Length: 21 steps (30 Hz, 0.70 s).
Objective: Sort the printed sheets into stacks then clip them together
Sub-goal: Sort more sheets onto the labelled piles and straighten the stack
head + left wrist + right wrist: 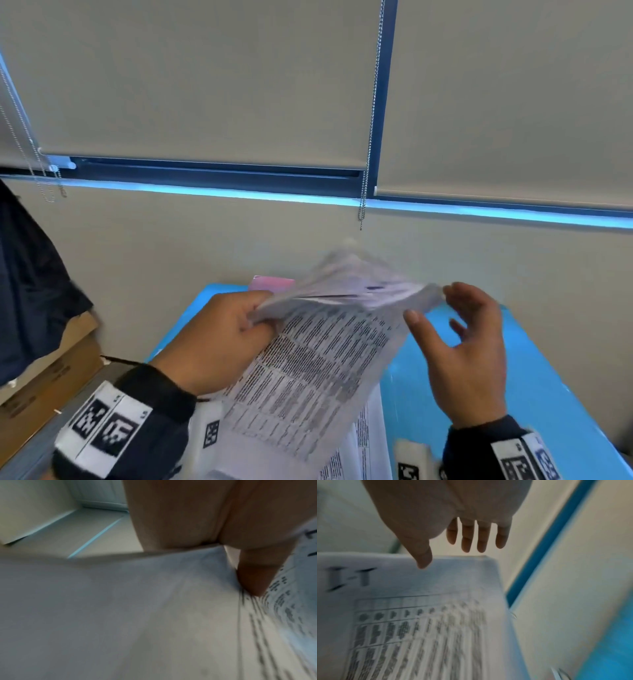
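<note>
My left hand (236, 329) grips a bundle of printed sheets (318, 370) by its upper left corner and holds it tilted above the blue table (534, 394). The bundle's top edge is blurred with motion. In the left wrist view the fingers (254, 574) curl round the printed sheets (120, 615). My right hand (455, 329) hovers at the bundle's right corner, fingers spread and straight. In the right wrist view my right hand (453, 545) stands just above the printed sheets (423, 622) without gripping them. More printed sheets (366, 442) lie on the table underneath.
A pink pad (270, 283) lies at the table's far edge against the wall. A cardboard box (44, 383) and a dark garment (30, 284) stand to the left. Blind chains (371, 113) hang from the window. White tagged blocks (411, 459) sit near the front.
</note>
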{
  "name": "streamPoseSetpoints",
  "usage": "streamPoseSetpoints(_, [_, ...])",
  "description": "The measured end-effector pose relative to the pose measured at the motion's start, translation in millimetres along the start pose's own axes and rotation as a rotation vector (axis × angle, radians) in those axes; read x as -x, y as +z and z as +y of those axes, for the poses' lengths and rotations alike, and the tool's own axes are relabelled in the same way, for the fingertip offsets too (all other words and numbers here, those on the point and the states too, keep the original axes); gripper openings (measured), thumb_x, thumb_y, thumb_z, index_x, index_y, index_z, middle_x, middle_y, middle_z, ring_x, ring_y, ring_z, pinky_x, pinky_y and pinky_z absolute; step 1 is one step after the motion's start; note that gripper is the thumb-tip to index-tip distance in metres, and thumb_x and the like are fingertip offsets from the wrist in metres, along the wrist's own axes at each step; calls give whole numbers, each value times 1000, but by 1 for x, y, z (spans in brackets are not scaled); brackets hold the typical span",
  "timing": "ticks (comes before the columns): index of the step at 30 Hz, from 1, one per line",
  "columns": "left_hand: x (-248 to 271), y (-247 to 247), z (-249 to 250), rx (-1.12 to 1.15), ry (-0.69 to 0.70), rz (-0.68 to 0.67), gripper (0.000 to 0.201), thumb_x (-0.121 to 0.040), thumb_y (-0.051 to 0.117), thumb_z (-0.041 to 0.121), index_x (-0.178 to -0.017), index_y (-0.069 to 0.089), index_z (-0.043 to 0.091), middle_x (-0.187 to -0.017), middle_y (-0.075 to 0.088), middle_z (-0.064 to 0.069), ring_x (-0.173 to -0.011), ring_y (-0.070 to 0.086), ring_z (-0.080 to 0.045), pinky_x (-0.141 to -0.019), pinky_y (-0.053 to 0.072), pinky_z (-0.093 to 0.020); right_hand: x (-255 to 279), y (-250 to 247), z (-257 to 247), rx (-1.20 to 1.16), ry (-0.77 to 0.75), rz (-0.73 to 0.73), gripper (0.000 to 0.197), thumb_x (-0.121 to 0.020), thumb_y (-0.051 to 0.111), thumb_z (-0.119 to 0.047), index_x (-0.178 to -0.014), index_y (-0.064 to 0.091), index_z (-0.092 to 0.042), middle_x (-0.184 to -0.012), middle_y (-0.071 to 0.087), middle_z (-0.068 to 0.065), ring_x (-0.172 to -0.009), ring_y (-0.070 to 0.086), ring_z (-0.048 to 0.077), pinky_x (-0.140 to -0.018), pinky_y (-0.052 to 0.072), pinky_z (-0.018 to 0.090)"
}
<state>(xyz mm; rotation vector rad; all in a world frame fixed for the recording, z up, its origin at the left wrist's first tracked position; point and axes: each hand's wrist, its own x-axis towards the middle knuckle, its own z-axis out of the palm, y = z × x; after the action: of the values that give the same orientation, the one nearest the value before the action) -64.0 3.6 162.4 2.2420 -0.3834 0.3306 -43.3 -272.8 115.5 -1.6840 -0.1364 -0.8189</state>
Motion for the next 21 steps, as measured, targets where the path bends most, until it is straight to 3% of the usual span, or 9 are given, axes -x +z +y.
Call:
streamPoseSetpoints(2, [1, 5, -4, 223, -58, 97, 29, -76, 66, 37, -86, 69, 10, -75, 67, -9, -71, 56, -15, -69, 49, -41, 4, 6, 16, -238, 215, -103, 90, -48, 81, -69, -125, 48, -36, -124, 60, -11, -115, 59, 8, -96, 50, 31])
streamPoseSetpoints(4, [0, 18, -7, 381, -161, 183, 15, -80, 75, 21, -90, 73, 10, -87, 77, -3, -79, 69, -15, -78, 54, -36, 11, 11, 31, -411, 389, -263, 104, -42, 86, -68, -129, 52, -21, -123, 67, 4, -111, 65, 19, -94, 54, 40])
streamPoseSetpoints(6, [3, 35, -9, 436, -238, 237, 17, -85, 71, 4, -99, 72, 15, -92, 78, 6, -89, 73, -11, -83, 55, -25, 17, 11, 38, -444, 513, -415, 90, -45, 88, -62, -117, 63, -14, -114, 72, 12, -104, 69, 29, -93, 53, 50])
streamPoseSetpoints(7, [5, 44, -12, 445, -271, 260, 20, -87, 68, 3, -100, 72, 17, -94, 78, 9, -92, 72, -10, -87, 54, -28, 18, 9, 39, -418, 534, -475, 80, -48, 88, -58, -110, 69, -12, -109, 73, 14, -100, 70, 32, -93, 52, 54])
streamPoseSetpoints(11, [14, 61, -11, 553, -325, 367, 24, -88, 66, 3, -94, 74, 25, -97, 77, 10, -95, 71, -8, -91, 52, -35, 9, 3, 29, -273, 361, -504, 23, -75, 73, -29, -93, 77, -16, -96, 77, 9, -91, 73, 28, -88, 55, 51])
streamPoseSetpoints(14, [16, 62, -7, 598, -264, 420, 20, -88, 65, 3, -92, 73, 21, -92, 78, 10, -88, 71, -5, -78, 51, -24, 6, 6, 25, -352, 305, -468, 18, -77, 68, -19, -92, 78, -20, -95, 77, 8, -92, 72, 26, -82, 57, 40])
streamPoseSetpoints(16, [18, 67, -14, 624, -295, 427, 21, -87, 65, 0, -91, 73, 19, -89, 78, 9, -85, 72, -6, -75, 50, -23, 10, 11, 30, -339, 302, -454, 18, -79, 69, -15, -92, 78, -22, -96, 77, 7, -92, 72, 24, -79, 58, 37])
streamPoseSetpoints(19, [32, 86, -39, 651, -457, 354, 23, -86, 66, -2, -94, 73, 18, -91, 78, 5, -92, 72, -15, -81, 51, -31, 28, 16, 47, -235, 369, -529, 25, -84, 70, -5, -94, 78, -27, -97, 77, 4, -93, 72, 22, -84, 56, 42])
streamPoseSetpoints(21, [42, 101, -55, 618, -516, 258, 22, -89, 64, 3, -100, 72, 19, -96, 78, 8, -99, 70, -18, -87, 51, -34, 38, 16, 57, -195, 422, -588, 18, -84, 71, -15, -94, 76, -28, -97, 76, 5, -94, 71, 23, -85, 55, 42])
